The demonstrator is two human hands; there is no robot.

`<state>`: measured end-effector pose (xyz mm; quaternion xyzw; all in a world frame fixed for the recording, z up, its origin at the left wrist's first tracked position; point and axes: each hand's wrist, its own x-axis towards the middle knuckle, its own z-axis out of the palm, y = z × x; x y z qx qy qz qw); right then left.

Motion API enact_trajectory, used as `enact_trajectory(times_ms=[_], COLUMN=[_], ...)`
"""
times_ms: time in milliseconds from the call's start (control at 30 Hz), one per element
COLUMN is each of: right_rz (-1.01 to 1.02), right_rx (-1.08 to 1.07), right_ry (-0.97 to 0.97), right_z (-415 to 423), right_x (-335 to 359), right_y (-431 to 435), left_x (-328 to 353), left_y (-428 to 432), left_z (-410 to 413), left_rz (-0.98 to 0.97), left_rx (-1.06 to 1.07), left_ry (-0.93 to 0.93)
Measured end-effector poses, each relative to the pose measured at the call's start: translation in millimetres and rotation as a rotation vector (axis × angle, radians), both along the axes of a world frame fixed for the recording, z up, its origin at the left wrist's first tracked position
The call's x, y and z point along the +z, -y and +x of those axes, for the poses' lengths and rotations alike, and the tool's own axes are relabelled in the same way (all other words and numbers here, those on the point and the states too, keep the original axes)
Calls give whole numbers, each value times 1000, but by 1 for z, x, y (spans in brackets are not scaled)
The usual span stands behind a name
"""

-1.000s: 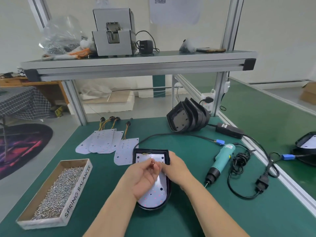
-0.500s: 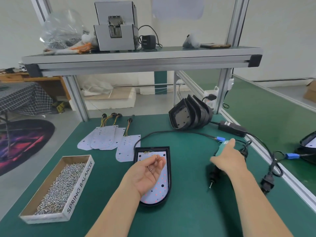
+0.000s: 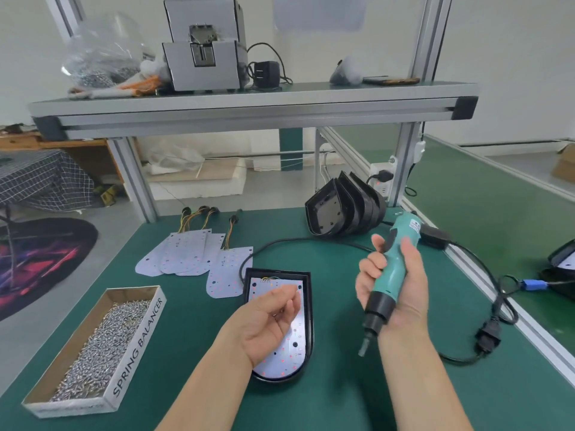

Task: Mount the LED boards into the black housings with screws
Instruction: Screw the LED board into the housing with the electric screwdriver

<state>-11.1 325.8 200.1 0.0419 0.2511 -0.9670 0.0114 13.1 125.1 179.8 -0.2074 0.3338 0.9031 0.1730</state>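
A: Where was the LED board?
B: In the black housing, middle of the table, under the left hand — fingers curled; pinching anything, I couldn't tell.
A: The right hand?
B: Wrapped round the teal screwdriver — bit down, beside the housing.

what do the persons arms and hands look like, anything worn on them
Nothing is worn on the left hand or the right hand: no gloves. The left forearm and the right forearm are uncovered down to the bottom edge of the picture, with no sleeve in view. No watch, bracelet or ring shows on the sides facing the camera.
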Motion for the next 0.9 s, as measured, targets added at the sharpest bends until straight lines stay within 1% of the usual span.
enact_trajectory(times_ms=[133, 200, 300, 433, 567, 900], right_rz=[97, 122, 100, 101, 180, 181], right_rx=[-230, -292, -387, -516, -549, -570], right_ry=[29, 34, 37, -22, -65, -71], right_z=[-11, -15, -20, -23, -20, -21], right_x=[17, 24, 32, 39, 37, 36], right_y=[34, 44, 48, 48, 54, 57], left_x=[0, 0, 1, -3, -4, -6], left_y=[-2, -2, -2, 1, 1, 1], left_z=[1, 1, 2, 2, -1, 0], left_rz=[-45, -47, -40, -45, -47, -43], left_rx=[-45, -63, -53, -34, -33, -10], left_ry=[-29, -41, -43, -37, -33, -41])
